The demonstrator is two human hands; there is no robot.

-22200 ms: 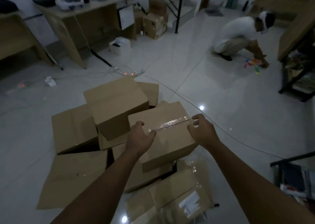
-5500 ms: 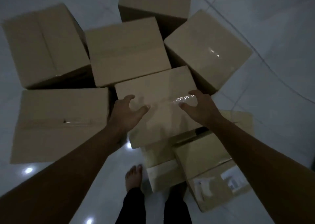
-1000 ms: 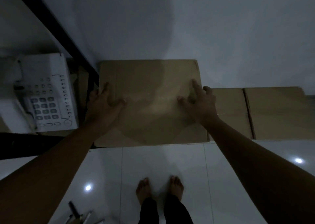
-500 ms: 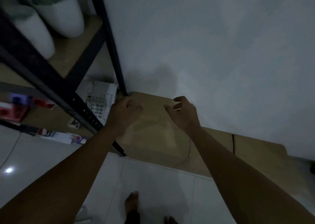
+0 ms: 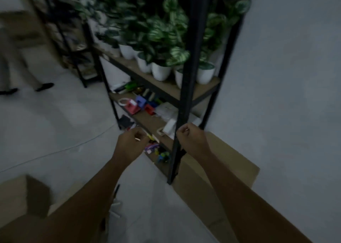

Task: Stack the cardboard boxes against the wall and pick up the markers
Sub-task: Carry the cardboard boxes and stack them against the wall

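A cardboard box (image 5: 232,161) stands on the floor against the white wall, right beside the foot of a black shelf post (image 5: 181,124). Above its near-left corner hover my left hand (image 5: 132,143) and my right hand (image 5: 191,139). Both have loosely curled fingers, hold nothing and touch no box. Another cardboard box (image 5: 20,198) lies at the lower left, partly hidden by my left forearm. Small coloured items (image 5: 156,150) lie on the lowest shelf; I cannot tell whether they are markers.
A black metal rack (image 5: 201,93) holds potted plants in white pots (image 5: 160,72) and coloured clutter on a lower shelf. A person's legs (image 5: 22,76) stand at the far left. A thin cable (image 5: 55,150) runs across the pale tiled floor.
My hands have come off the box by the wall and drawn back. My view has swung up and left, from the box top to the plant rack and the floor.
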